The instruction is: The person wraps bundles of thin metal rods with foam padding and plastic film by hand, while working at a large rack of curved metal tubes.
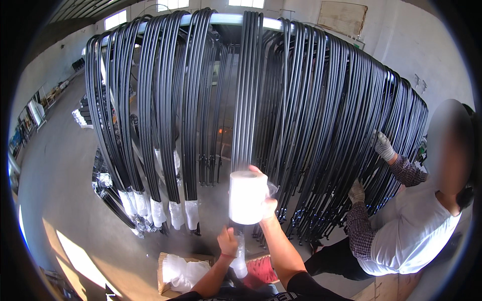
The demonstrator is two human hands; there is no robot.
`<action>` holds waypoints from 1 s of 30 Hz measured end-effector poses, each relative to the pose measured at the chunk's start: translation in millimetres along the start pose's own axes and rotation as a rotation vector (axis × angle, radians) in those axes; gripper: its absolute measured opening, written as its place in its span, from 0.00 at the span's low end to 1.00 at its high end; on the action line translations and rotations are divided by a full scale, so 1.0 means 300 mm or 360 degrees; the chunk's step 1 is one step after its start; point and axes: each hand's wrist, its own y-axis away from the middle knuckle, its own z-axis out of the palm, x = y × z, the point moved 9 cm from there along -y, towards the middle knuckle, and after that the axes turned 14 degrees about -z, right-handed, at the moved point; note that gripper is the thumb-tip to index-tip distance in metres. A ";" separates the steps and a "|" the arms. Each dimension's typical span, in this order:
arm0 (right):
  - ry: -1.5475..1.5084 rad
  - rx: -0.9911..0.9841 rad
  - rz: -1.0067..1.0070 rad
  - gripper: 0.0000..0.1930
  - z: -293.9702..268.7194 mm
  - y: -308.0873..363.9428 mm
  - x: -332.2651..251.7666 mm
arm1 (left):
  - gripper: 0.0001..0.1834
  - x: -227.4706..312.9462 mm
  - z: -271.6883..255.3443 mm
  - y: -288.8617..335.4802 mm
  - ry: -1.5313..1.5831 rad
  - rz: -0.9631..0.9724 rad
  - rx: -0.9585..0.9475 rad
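Observation:
My right hand [269,206] is wrapped round the right side of a bright white roll of plastic film [246,198]. The roll stands in front of a bundle of long black tubes [246,90] that hangs from the rack, and it hides part of that bundle. Lower and to the left, my left hand [227,243] is closed; what its fingers hold is hidden. Right beside it hangs a length of clear film wrapping [240,256], below the roll.
Black tubes hang in rows over a metal rail [226,19]; several bundles at left have film-wrapped lower ends [192,213]. A cardboard box [160,278] with white plastic stands below, beside red material [258,272]. At right, a person [411,231] in gloves touches the tubes.

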 end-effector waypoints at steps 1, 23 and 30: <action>-0.0039 -0.0026 0.0014 0.52 0.005 -0.007 0.012 | 0.16 0.001 -0.006 -0.003 0.0026 0.0007 0.0029; -0.0356 -0.0021 0.0327 0.43 -0.027 0.117 0.084 | 0.33 -0.282 -0.091 -0.164 0.0914 -0.0664 -0.0915; 0.0147 0.0506 0.0633 0.47 -0.343 0.510 -0.055 | 0.12 -0.153 -0.082 -0.272 0.0920 -0.0532 -0.1111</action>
